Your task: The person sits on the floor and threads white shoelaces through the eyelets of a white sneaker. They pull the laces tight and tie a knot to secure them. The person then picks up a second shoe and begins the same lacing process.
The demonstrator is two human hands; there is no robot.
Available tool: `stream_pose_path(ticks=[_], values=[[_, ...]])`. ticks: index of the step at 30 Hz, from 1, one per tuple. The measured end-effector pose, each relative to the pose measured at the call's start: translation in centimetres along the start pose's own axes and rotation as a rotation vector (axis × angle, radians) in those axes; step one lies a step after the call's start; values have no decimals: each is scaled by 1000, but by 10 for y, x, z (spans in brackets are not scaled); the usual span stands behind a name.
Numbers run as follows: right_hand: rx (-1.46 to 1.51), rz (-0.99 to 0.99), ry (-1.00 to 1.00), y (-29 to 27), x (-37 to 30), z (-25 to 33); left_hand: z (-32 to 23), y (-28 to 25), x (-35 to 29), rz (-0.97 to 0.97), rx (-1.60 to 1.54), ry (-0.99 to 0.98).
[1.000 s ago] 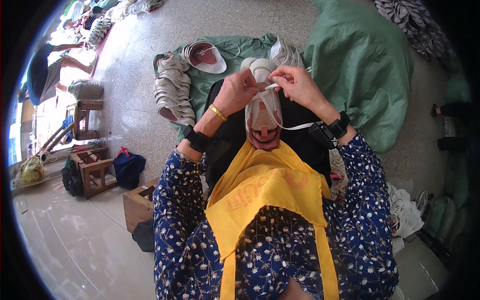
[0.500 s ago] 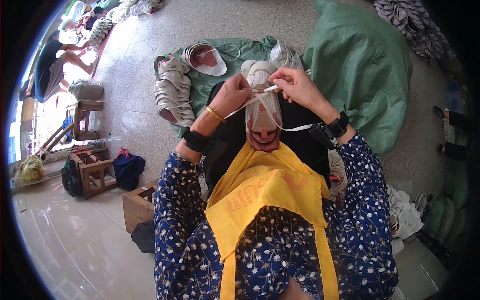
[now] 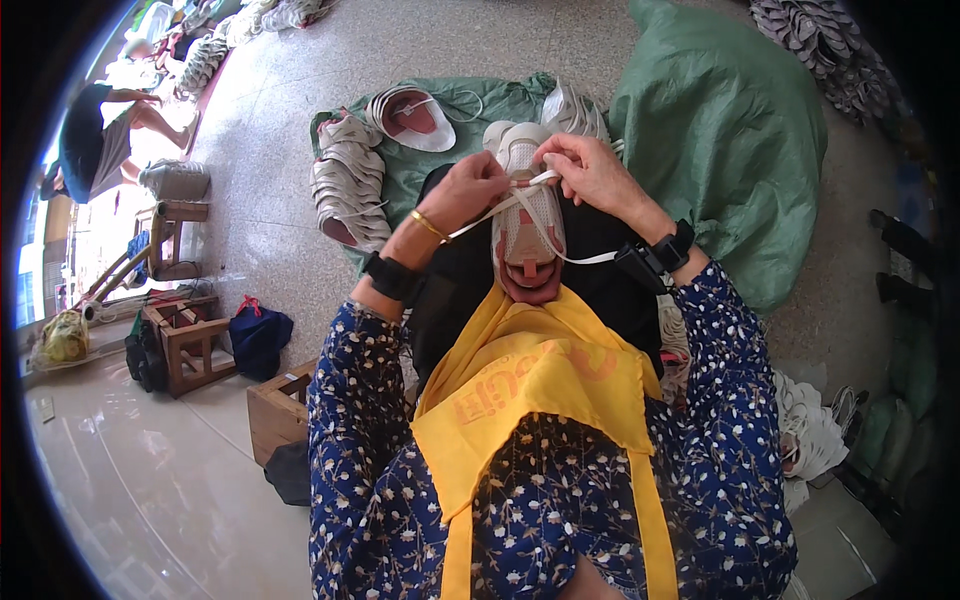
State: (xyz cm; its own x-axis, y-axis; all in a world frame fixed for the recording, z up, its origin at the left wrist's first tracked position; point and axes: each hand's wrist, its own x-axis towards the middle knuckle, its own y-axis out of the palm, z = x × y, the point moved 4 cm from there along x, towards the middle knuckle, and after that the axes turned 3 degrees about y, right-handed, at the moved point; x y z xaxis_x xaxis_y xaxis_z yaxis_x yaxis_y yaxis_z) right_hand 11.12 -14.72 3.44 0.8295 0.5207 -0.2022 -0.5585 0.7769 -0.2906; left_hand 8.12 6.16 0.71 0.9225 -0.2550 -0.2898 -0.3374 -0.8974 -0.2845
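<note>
A whitish shoe upper [image 3: 517,238] with reddish-brown trim and lining lies lengthwise on my lap, over black cloth. White shoelace [image 3: 541,223] crosses its front, and one length trails off to the right. My left hand [image 3: 468,192] is closed in a pinch at the upper's left edge, where the lace meets the eyelets. On the other side my right hand [image 3: 590,174] pinches the white lace between thumb and forefinger. The fingertips of both hands are close together over the upper. Exactly what the left fingertips grip is partly hidden.
Beyond my knees a green sack [image 3: 450,100] lies on the floor, with stacked shoe uppers [image 3: 347,180] and a single upper [image 3: 410,118] on it. A bulky green sack [image 3: 715,160] stands at the right. Wooden stools [image 3: 195,340] and another person [image 3: 95,140] are at the left.
My left hand has shifted slightly to the right, nearer the right hand. The length of white lace showing between the hands is shorter.
</note>
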Motion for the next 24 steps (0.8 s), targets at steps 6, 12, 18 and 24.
stream_pose_path(ticks=[6,12,18,24], values=[[-44,-26,-30,-1,-2,0,-4,-1,-4,46,-133,2],[-28,-12,-19,-2,0,0,-13,4,-1,86,10,-35],[-13,18,-29,-1,2,-2,4,-3,-4,148,-486,-39],[16,24,-27,-2,3,-4,-16,-1,-5,173,10,31]])
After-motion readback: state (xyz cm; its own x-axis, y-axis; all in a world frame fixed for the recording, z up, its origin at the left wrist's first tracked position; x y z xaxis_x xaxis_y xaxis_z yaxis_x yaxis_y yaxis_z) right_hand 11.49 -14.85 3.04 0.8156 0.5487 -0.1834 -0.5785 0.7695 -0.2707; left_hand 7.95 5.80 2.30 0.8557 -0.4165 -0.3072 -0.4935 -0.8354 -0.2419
